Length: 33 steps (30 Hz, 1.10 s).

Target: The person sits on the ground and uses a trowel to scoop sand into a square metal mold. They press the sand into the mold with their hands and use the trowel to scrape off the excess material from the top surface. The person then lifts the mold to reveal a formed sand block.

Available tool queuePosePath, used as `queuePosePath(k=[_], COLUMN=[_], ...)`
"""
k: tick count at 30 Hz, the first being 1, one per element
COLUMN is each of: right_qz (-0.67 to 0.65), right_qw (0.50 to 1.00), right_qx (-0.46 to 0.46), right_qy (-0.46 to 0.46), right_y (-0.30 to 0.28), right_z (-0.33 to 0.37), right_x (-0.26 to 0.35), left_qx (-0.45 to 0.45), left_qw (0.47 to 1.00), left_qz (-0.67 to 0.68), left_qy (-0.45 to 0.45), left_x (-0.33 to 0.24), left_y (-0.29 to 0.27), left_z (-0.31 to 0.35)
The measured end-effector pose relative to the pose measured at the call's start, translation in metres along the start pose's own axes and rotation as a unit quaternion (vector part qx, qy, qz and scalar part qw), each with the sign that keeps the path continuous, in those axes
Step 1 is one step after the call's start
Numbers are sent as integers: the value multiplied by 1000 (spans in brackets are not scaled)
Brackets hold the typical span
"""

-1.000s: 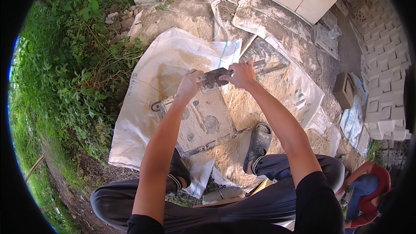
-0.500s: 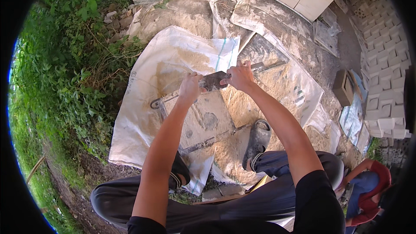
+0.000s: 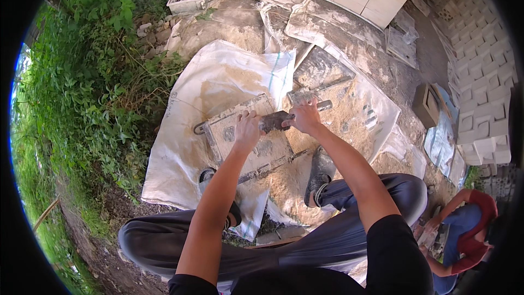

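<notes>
Between my two hands is a dark flat-bladed tool (image 3: 275, 122), dusty and roughly level; its exact kind I cannot make out. My right hand (image 3: 305, 117) is closed round its handle, whose rounded end sticks out to the right. The fingers of my left hand (image 3: 247, 131) are bent and closed at the blade's left end. Beneath lies a pale, dusty square board (image 3: 262, 161) with dark bars along its edges and a loop at its far left corner. My left hand hides part of its surface.
A white woven sheet (image 3: 169, 169) strewn with sawdust-like powder lies under the board. Beyond my right hand is a second dark-barred board (image 3: 322, 68). Dark blocks (image 3: 428, 106) stand right, near stacked pale blocks (image 3: 483, 104). Plants (image 3: 103, 93) crowd the left. A person in red (image 3: 472, 224) sits lower right.
Both hands have come nearer to me with the tool, now over the pale board. The view has shifted slightly. The person at lower right has moved their arms.
</notes>
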State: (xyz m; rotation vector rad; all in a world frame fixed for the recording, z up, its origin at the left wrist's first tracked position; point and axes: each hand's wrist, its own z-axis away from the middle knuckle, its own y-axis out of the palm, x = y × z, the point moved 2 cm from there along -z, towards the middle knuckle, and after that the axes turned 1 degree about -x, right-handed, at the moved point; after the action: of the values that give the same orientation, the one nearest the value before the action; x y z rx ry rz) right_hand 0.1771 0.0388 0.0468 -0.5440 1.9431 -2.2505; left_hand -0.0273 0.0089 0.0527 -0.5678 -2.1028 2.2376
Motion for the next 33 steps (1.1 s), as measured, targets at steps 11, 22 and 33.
queuePosePath(k=[11,22,33], right_qz=[11,48,-41], right_qw=[999,995,991], right_qx=[33,-30,58], right_qy=[-11,-84,116], right_y=[12,5,-152], right_z=[59,122,69], right_x=[10,25,16], left_qx=[-31,-7,-115], left_qw=[999,995,980], left_qz=[13,74,23], left_qy=[30,71,-159], left_x=[-20,-12,5], left_y=[8,10,49], left_z=[59,123,100])
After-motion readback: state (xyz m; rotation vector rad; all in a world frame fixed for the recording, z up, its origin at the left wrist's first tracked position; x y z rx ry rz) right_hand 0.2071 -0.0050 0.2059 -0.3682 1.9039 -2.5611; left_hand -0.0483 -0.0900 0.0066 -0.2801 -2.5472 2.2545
